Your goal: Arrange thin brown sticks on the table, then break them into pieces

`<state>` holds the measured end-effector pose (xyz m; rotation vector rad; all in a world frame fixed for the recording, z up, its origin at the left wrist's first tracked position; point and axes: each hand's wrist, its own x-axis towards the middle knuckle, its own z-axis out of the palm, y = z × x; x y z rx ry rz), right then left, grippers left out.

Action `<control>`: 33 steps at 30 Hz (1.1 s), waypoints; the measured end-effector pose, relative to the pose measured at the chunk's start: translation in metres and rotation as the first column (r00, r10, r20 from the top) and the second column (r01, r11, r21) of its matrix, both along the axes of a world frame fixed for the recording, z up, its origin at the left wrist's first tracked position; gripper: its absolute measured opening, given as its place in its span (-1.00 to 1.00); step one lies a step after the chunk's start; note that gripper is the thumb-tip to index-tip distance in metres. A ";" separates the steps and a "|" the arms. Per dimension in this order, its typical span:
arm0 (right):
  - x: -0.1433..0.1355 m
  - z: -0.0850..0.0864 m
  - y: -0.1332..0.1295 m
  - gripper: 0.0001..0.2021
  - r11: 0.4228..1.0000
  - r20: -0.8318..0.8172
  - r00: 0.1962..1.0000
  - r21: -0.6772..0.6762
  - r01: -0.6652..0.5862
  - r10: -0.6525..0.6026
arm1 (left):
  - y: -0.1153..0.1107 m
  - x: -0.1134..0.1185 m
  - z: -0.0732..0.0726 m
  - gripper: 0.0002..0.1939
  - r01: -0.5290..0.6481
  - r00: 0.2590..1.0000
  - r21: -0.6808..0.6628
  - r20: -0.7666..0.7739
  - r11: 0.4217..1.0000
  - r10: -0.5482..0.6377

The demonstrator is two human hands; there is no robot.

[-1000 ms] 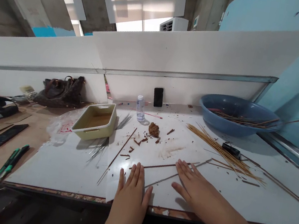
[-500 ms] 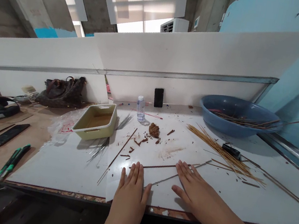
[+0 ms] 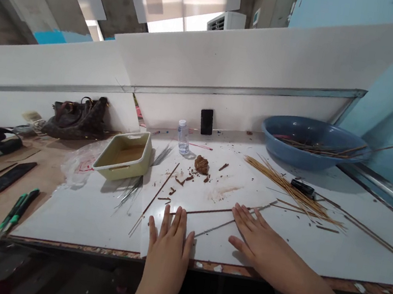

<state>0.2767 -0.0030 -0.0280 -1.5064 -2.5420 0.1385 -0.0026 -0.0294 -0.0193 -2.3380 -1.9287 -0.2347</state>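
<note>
While both palms face down, the thin, dark-brown, straight stick [image 3: 210,212] lies crosswise on the white-covered bench [image 3: 88,219], its long axis angling slightly away toward the right. The left hand [image 3: 167,249], open with fingers spread, meets its left end; the open right hand [image 3: 259,236] covers it near the other end, neither gripping.

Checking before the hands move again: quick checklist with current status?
- Left hand fingers on the brown stick: ok.
- Right hand fingers on the same stick: ok.
- Right hand over that stick alone: not ok, a grey rod runs under it too.
- Coating even along full length: cannot tell, fingers hide parts.
- Surface free of scraps: not ok, brown scraps lie near the clay-like lump.
- Bottle upright, capped: ok.
</note>
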 end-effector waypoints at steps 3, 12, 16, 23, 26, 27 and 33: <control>-0.003 0.009 0.020 -0.25 1.000 0.014 1.000 -0.023 -0.005 0.006 | 0.018 0.005 0.012 -0.42 -0.025 1.000 -0.031 0.014 0.999 0.026; 0.002 0.003 0.009 -0.21 1.000 0.008 1.000 -0.001 0.009 -0.009 | 0.008 0.003 0.008 -0.42 -0.016 1.000 -0.008 0.012 1.000 0.016; 0.008 0.002 0.006 -0.22 0.999 0.009 0.999 -0.017 -0.034 0.034 | 0.002 -0.001 0.004 -0.42 -0.016 1.000 -0.039 0.004 0.999 0.016; -0.001 0.015 0.048 -0.26 0.999 0.025 1.000 -0.034 0.006 -0.005 | 0.037 0.008 0.022 -0.44 -0.057 0.997 -0.031 0.044 0.998 0.059; 0.006 0.008 0.026 -0.25 0.999 0.016 1.000 -0.027 -0.022 0.022 | 0.017 0.001 0.012 -0.43 -0.051 0.998 -0.019 0.030 0.999 0.052; 0.009 0.005 0.017 -0.25 0.999 0.011 1.000 -0.031 -0.025 0.026 | 0.009 -0.002 0.008 -0.42 -0.041 0.999 -0.020 0.018 0.999 0.042; 0.010 0.008 0.023 -0.22 0.997 0.023 1.000 -0.071 -0.011 0.013 | 0.012 -0.005 0.009 -0.42 -0.041 0.999 -0.077 0.000 0.996 0.041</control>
